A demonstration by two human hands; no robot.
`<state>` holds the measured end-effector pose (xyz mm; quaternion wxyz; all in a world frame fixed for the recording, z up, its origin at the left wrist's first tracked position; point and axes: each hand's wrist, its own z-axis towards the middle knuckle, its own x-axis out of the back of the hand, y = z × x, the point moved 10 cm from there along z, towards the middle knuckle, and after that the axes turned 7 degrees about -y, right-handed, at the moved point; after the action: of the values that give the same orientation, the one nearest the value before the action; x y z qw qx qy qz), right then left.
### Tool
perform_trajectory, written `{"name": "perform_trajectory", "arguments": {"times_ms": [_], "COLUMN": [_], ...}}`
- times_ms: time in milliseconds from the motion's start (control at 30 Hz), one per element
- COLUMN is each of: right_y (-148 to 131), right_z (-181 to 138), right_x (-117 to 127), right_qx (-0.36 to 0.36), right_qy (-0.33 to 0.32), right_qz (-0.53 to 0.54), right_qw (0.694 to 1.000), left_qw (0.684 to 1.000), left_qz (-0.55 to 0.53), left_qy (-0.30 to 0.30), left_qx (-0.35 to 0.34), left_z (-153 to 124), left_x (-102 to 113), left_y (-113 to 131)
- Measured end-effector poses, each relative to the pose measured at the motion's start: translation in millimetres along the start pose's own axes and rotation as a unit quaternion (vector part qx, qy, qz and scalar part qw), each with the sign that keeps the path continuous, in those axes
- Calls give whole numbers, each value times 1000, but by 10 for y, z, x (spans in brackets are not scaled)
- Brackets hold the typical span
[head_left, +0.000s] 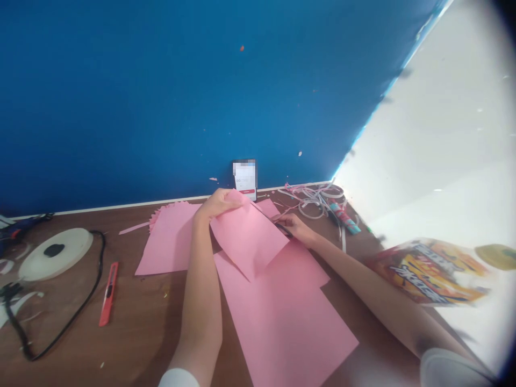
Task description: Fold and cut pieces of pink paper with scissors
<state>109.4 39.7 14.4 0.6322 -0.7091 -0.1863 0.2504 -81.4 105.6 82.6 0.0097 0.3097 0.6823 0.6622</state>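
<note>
My left hand (217, 205) pinches the far edge of a pink paper sheet (250, 239) and lifts it off the brown table (137, 333). My right hand (295, 227) is closed around a dark tool, probably scissors (283, 230), at the right edge of that sheet. A larger pink sheet (282, 317) lies flat under both forearms. Another pink sheet (169, 242) lies to the left, with a zigzag-cut pink piece (155, 216) at its far corner.
A red utility knife (108, 294) lies left of the papers. A white round disc (56, 252) and a black cable (80, 306) sit at the far left. A phone (244, 178) leans on the blue wall. Tangled white cords (318, 199) and a colourful packet (431, 271) lie right.
</note>
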Motion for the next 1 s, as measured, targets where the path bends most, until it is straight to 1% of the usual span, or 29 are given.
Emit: {"name": "perform_trajectory", "arguments": {"times_ms": [133, 300, 467, 533, 667, 800, 900, 1000], "right_y": [-17, 16, 12, -19, -117, -171, -176, -204], "right_z": [4, 1, -39, -58, -80, -75, -74, -83], "right_x": [31, 79, 45, 12, -83, -160, -187, -152], "right_qx": [0, -11, -31, -33, -17, -10, -20, -27], "right_qy": [17, 27, 1, -19, -71, -100, -112, -108], "right_qz": [9, 10, 25, 18, -6, -30, -42, -65], "right_qw": [1000, 1000, 999, 999, 997, 994, 993, 992], "left_qw": [1000, 1000, 999, 999, 998, 999, 999, 999], "left_qz": [-17, 0, 27, 28, 42, 36, 26, 20], "left_qy": [-2, 10, 3, -2, -4, 4, 2, -19], "left_qx": [-9, -21, -30, -31, -38, -38, -38, -40], "left_z": [3, -2, -6, -7, 0, 11, 5, -7], "left_x": [-19, 24, 21, 11, 2, 11, 10, -15], "left_y": [32, 36, 60, 77, 96, 55, 47, 60]}}
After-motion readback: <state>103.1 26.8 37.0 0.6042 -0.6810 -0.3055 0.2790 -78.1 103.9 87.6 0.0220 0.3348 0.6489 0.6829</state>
